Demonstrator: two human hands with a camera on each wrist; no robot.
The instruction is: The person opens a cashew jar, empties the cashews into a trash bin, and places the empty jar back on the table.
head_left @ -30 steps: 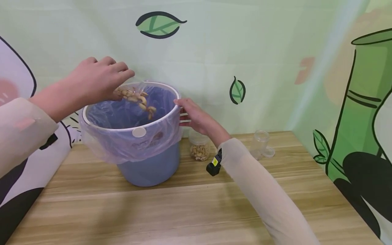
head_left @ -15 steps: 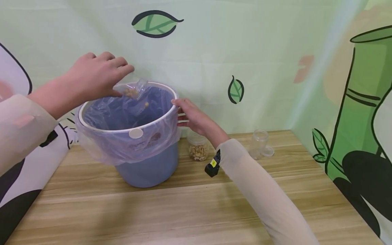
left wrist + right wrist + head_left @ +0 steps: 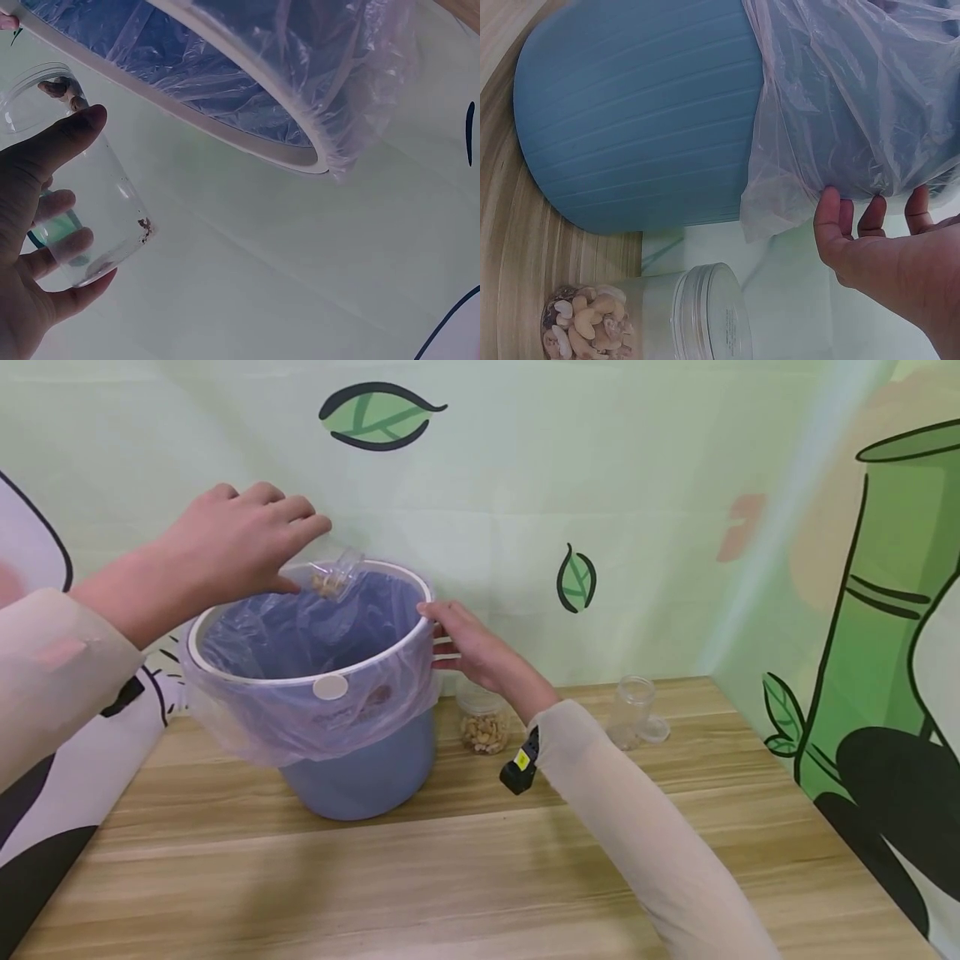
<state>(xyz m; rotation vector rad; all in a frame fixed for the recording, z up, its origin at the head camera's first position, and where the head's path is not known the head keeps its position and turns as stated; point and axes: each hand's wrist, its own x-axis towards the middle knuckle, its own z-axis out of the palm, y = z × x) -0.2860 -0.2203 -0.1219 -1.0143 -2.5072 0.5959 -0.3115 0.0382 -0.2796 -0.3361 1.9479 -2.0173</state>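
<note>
My left hand (image 3: 232,547) grips a clear plastic jar (image 3: 341,572) between thumb and fingers, tilted mouth-down over the trash can. A few nuts (image 3: 64,91) lie near its mouth, and dark crumbs stick near its base in the left wrist view. The blue trash can (image 3: 367,785) stands upright on the table, its white rim draped with a thin pinkish plastic bag (image 3: 315,722). My right hand (image 3: 480,647) holds the can's right rim, thumb on top and fingers against the bag outside.
A lidded jar (image 3: 483,727) of cashews stands right of the can, partly behind my right hand. Further right is another clear jar (image 3: 632,714) with a round lid (image 3: 655,729) beside it. A printed cloth backdrop (image 3: 487,460) hangs behind the wooden table (image 3: 450,877).
Nuts were pouring from the tilted jar into the trash can; the stream has stopped, leaving few in the jar. My right hand has stayed on the rim.
</note>
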